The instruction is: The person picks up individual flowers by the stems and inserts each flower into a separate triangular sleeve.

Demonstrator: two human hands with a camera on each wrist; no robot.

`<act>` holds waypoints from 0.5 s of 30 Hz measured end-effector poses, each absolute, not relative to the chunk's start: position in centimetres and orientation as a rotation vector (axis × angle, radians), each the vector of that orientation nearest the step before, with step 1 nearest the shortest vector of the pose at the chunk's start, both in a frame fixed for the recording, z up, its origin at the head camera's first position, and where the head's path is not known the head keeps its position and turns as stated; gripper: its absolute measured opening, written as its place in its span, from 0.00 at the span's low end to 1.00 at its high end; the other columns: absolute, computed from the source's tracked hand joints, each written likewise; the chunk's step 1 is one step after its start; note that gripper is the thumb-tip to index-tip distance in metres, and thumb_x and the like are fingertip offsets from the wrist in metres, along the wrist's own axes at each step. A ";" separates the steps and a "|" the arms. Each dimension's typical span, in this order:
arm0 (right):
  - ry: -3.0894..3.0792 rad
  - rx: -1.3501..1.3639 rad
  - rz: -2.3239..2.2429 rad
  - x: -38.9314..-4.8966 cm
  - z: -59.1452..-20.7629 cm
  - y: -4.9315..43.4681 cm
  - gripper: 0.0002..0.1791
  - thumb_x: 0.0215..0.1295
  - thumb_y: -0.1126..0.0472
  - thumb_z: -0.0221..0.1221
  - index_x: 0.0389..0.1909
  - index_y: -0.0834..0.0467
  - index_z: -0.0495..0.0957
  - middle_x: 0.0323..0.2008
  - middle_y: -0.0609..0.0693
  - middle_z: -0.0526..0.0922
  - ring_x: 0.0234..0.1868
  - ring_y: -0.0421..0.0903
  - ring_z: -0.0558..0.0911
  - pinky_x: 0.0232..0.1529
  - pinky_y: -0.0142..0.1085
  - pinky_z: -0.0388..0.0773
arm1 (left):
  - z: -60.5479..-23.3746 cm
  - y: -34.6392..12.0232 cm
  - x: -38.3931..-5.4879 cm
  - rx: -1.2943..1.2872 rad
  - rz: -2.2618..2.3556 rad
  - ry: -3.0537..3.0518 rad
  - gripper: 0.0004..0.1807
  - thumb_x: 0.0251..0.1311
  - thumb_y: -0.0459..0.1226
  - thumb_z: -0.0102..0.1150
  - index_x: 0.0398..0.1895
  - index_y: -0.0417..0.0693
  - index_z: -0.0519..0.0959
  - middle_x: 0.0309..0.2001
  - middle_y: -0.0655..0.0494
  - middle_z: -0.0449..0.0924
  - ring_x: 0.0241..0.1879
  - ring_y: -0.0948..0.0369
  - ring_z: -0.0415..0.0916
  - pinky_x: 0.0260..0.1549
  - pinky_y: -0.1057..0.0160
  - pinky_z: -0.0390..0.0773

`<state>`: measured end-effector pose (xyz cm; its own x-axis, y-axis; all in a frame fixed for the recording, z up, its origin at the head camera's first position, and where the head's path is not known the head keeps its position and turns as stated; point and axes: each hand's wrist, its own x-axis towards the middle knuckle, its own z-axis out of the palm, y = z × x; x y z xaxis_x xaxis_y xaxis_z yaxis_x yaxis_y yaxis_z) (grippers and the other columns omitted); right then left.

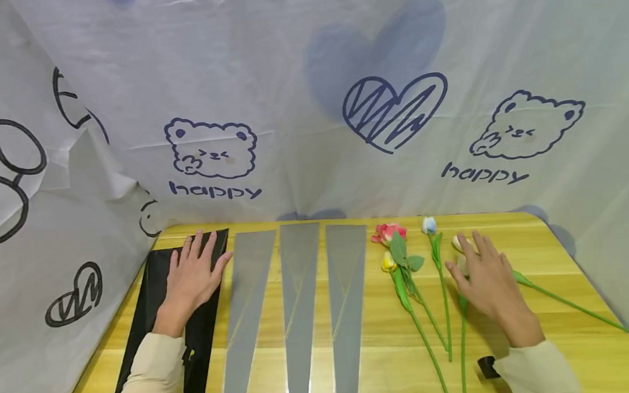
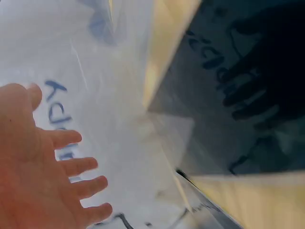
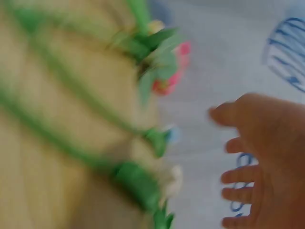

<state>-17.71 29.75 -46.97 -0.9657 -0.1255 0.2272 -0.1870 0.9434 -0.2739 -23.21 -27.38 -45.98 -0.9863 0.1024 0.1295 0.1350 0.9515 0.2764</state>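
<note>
My left hand [image 1: 191, 284], fingers extended and spread, is above the glossy black sheets [image 1: 158, 274] at the table's left. In the left wrist view the dark surface [image 2: 209, 143] mirrors that hand [image 2: 43, 176], which holds nothing. Over the flowers on the right, my right hand [image 1: 487, 282] is spread with its palm down and partly hides a white tulip [image 1: 456, 243]. Nothing is gripped by the right hand [image 3: 276, 157] in its wrist view. Left of it lie a blue tulip [image 1: 428, 225], a yellow tulip [image 1: 388, 261] and a pink-red flower [image 1: 387, 233].
Three long tapered clear sleeves [image 1: 300, 264] lie side by side on the wooden table [image 1: 392, 361], between the black sheets and the flowers. A green stem [image 1: 574, 306] slants toward the right edge. White printed cloth [image 1: 299, 130] hangs behind and at both sides.
</note>
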 end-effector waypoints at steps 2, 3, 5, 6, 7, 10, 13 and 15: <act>-2.873 0.236 0.488 -17.3 -46.1 29.2 0.34 0.79 0.51 0.54 0.75 0.67 0.61 0.72 0.78 0.56 0.67 0.79 0.60 0.59 0.74 0.61 | -46.1 -28.3 -23.2 -0.121 -0.472 -2.977 0.42 0.78 0.61 0.35 0.82 0.41 0.51 0.79 0.31 0.44 0.76 0.31 0.42 0.70 0.29 0.40; -2.870 0.232 0.523 -17.0 -45.7 29.0 0.32 0.78 0.53 0.56 0.74 0.67 0.63 0.70 0.78 0.58 0.65 0.79 0.62 0.57 0.74 0.63 | -46.2 -28.7 -23.2 -0.080 -0.482 -2.974 0.41 0.79 0.59 0.36 0.81 0.40 0.52 0.78 0.29 0.47 0.74 0.29 0.45 0.69 0.28 0.44; -2.875 0.207 0.610 -16.3 -44.7 28.3 0.30 0.76 0.57 0.58 0.72 0.66 0.65 0.69 0.77 0.60 0.63 0.78 0.64 0.54 0.73 0.66 | -46.3 -29.8 -23.2 0.015 -0.485 -2.993 0.38 0.81 0.54 0.38 0.80 0.36 0.53 0.75 0.25 0.50 0.71 0.27 0.50 0.65 0.27 0.52; -2.881 0.193 0.650 -16.0 -44.3 28.0 0.30 0.76 0.57 0.58 0.72 0.66 0.65 0.68 0.76 0.61 0.63 0.77 0.65 0.54 0.72 0.67 | -46.3 -30.4 -23.3 0.065 -0.480 -3.016 0.36 0.82 0.52 0.39 0.79 0.34 0.54 0.73 0.23 0.51 0.69 0.25 0.52 0.63 0.26 0.57; -2.884 0.183 0.678 -15.6 -43.9 27.7 0.30 0.76 0.58 0.59 0.72 0.66 0.65 0.68 0.76 0.62 0.63 0.77 0.65 0.53 0.72 0.68 | -46.4 -31.0 -23.4 0.119 -0.480 -3.042 0.34 0.82 0.48 0.39 0.78 0.32 0.54 0.72 0.21 0.51 0.67 0.24 0.53 0.61 0.26 0.59; -2.903 0.160 0.729 -14.7 -42.7 27.1 0.30 0.75 0.58 0.59 0.72 0.66 0.66 0.67 0.74 0.63 0.63 0.75 0.66 0.54 0.71 0.68 | -46.7 -32.8 -23.7 0.286 -0.517 -3.134 0.31 0.82 0.42 0.38 0.75 0.25 0.55 0.68 0.16 0.52 0.64 0.21 0.54 0.56 0.26 0.64; -2.938 0.178 0.745 -14.2 -42.0 26.4 0.28 0.74 0.58 0.61 0.70 0.66 0.68 0.65 0.74 0.65 0.62 0.76 0.68 0.53 0.71 0.69 | -47.2 -34.6 -23.8 0.448 -0.570 -3.160 0.30 0.80 0.40 0.41 0.69 0.19 0.60 0.63 0.12 0.54 0.62 0.19 0.54 0.54 0.25 0.65; -2.968 0.210 0.749 -14.2 -41.7 25.8 0.27 0.73 0.58 0.62 0.67 0.66 0.71 0.63 0.73 0.68 0.59 0.74 0.72 0.51 0.69 0.72 | -47.5 -35.6 -23.5 0.543 -0.570 -3.162 0.30 0.79 0.40 0.44 0.64 0.15 0.63 0.59 0.11 0.55 0.60 0.19 0.54 0.51 0.24 0.66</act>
